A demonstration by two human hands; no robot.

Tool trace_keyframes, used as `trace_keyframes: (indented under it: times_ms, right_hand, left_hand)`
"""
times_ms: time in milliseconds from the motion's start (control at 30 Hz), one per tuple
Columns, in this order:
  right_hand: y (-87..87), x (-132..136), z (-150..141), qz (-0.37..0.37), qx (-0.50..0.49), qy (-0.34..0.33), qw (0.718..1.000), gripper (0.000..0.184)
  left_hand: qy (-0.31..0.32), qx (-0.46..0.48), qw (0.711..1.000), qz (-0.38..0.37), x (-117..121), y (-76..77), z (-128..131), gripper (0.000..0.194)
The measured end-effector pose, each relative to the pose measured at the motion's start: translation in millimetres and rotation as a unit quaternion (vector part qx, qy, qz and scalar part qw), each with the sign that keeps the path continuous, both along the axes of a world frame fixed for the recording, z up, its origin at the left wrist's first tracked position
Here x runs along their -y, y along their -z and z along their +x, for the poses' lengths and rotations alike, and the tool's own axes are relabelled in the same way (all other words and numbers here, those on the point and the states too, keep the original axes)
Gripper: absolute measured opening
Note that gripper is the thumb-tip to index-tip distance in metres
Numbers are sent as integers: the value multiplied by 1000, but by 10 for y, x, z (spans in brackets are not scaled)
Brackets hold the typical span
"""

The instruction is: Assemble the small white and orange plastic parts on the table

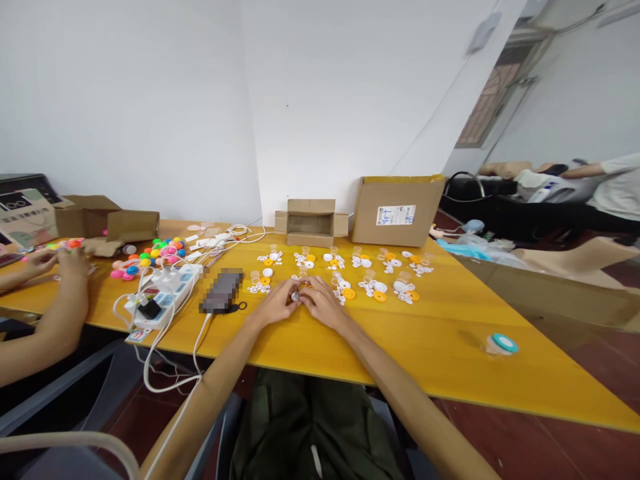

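Note:
My left hand point(277, 303) and my right hand point(320, 301) meet on the yellow table point(430, 347), fingers pinched together around a small white round part point(295, 295). Just beyond my fingers lie rows of small white, orange and clear plastic parts point(345, 270) set out in little groups. A dark phone point(221, 291) lies to the left of my left hand.
A white power strip point(167, 293) with cables sits left of the phone. Colourful round pieces point(150, 257) lie near another person's hands point(55, 263) at the far left. Cardboard boxes point(311, 222) stand along the wall. A teal-lidded clear jar point(500, 345) stands at the right.

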State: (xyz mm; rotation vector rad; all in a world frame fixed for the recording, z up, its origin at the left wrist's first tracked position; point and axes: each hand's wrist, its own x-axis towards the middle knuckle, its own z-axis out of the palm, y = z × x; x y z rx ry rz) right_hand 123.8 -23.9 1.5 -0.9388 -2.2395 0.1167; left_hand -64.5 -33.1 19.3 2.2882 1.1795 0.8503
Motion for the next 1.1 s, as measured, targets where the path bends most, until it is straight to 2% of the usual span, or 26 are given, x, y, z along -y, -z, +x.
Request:
trace_keyframes:
  times_ms: [333, 833, 1100]
  right_hand:
    - [30, -74, 20, -41, -31, -12, 999, 17]
    - [64, -96, 18, -53, -56, -14, 997, 20]
    - [38, -100, 76, -26, -70, 45, 996, 18]
  left_hand:
    - [13, 2, 1000, -8, 4, -13, 12, 23]
    - [5, -8, 1000, -9, 14, -12, 9, 22]
    - [-3, -17, 1000, 16, 23, -12, 3, 22]
